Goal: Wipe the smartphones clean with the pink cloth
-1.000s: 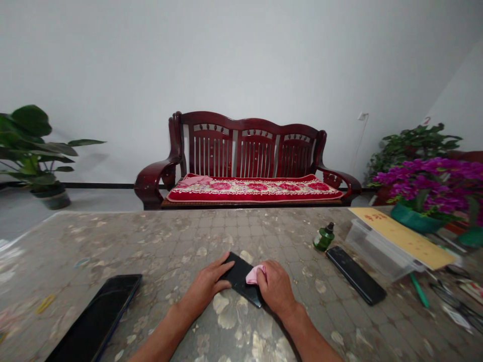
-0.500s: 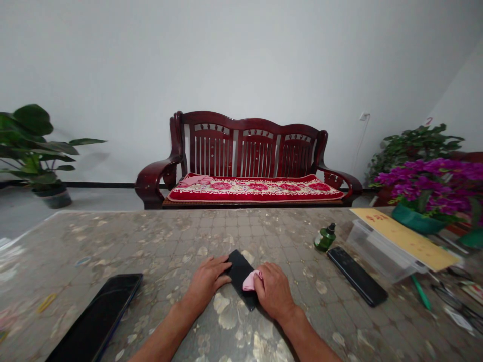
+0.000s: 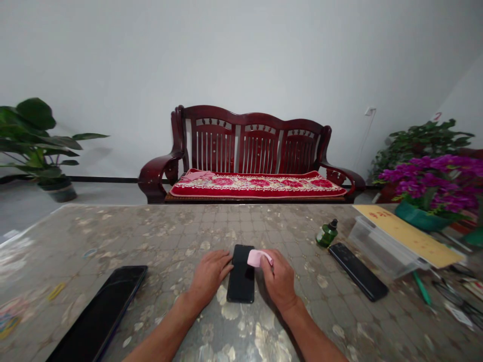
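A black smartphone [image 3: 240, 281] lies flat on the table, its long side pointing nearly straight away from me. My left hand [image 3: 212, 274] rests on the tabletop at the phone's left side, fingers extended, with the fingertips touching its edge. Pinched in my right hand [image 3: 279, 277] is a small folded pink cloth [image 3: 255, 258]. The cloth reaches over the upper right part of the phone's screen. Whether it presses on the glass I cannot tell.
A large black tablet [image 3: 101, 311] lies to the left. On the right are a green bottle [image 3: 326, 234], another black phone [image 3: 357, 271], a clear plastic box [image 3: 381, 249] with a yellow envelope [image 3: 411, 236] on top, and a green-handled tool [image 3: 421, 287]. A wooden bench [image 3: 260, 146] stands beyond the table.
The phone has turned from a slant to nearly straight. My right hand has moved the cloth up toward the phone's far end. The view has shifted slightly.
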{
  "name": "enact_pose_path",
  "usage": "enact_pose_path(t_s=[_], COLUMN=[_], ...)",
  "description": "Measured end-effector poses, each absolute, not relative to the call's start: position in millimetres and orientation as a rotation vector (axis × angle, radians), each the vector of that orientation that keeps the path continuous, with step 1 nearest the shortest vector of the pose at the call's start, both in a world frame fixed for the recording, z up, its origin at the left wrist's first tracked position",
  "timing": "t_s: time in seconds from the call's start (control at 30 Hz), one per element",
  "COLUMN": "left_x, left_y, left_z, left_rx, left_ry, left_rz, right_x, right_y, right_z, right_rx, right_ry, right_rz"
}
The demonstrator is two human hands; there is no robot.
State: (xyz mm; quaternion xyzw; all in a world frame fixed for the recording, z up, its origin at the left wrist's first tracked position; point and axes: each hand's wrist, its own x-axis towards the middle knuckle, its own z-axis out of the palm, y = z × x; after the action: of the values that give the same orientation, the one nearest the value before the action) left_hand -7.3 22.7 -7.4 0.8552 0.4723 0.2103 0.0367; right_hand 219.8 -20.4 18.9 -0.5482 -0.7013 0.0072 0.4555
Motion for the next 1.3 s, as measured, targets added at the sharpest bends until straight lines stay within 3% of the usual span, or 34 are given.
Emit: enact_pose_path(t_s=[0.17,0.3,0.53,0.7,1.3], left_x=[-9,-8,-3,0,8], left_y=[12,0,-15,-18,-21], left_z=[-14,-16,-4,5,-7], left_rx=[2.635,2.596,2.577,2.617,2.746], left_ry=[1.376,1.343,1.310,1.246,1.260], left_rz=[0.745,0.766,0.532,0.427,0.567], right_x=[220,212,206,202,196], right_y=[-22,-29,-40,-30,-14], right_z=[19,17,28,21,20], right_rx=[-1.377,-1.380,-1.316,-1.367,-1.592], right_ry=[-1.862,-2.108,-2.307,-2.290,-2.257], right_rz=[-0.113,-0.021,0.043,-0.015,-0.066])
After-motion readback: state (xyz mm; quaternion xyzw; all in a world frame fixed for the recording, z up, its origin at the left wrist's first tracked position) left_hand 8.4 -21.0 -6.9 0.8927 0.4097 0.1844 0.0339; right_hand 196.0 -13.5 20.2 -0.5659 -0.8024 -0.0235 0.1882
